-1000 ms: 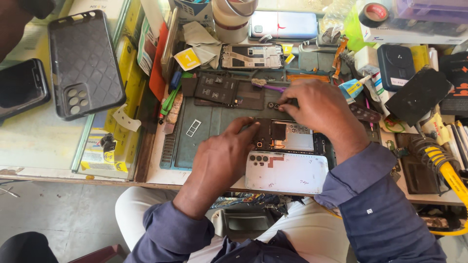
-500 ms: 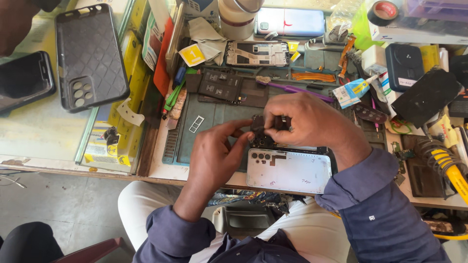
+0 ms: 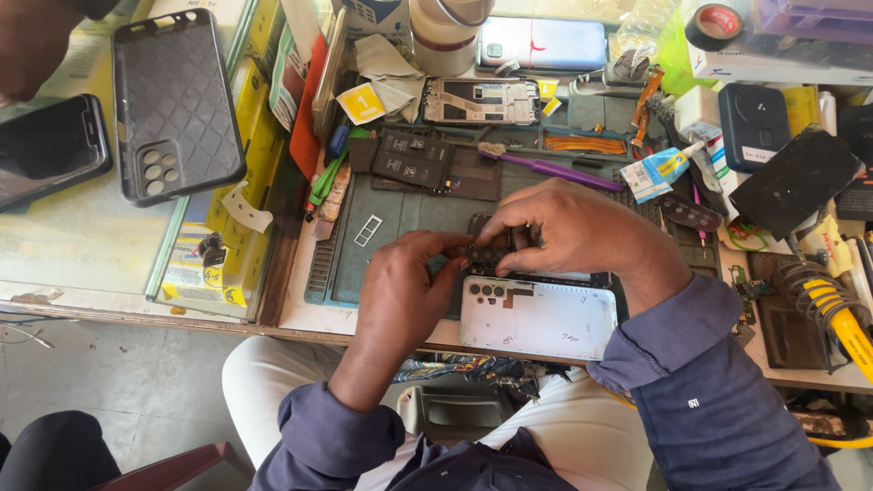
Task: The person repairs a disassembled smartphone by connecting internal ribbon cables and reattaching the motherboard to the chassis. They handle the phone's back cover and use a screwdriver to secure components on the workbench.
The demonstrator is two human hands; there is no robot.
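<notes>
Head view: left hand (image 3: 409,286) and right hand (image 3: 568,227) meet over an opened phone (image 3: 496,255) lying on the grey-green work mat (image 3: 400,214). Fingertips of both hands pinched close on the phone's dark upper end; what exactly they grip is too small to tell. White back cover (image 3: 541,318) lies just below, touching the phone. Purple-handled brush (image 3: 555,168) beyond the right hand. Black phone case (image 3: 177,105) well left.
</notes>
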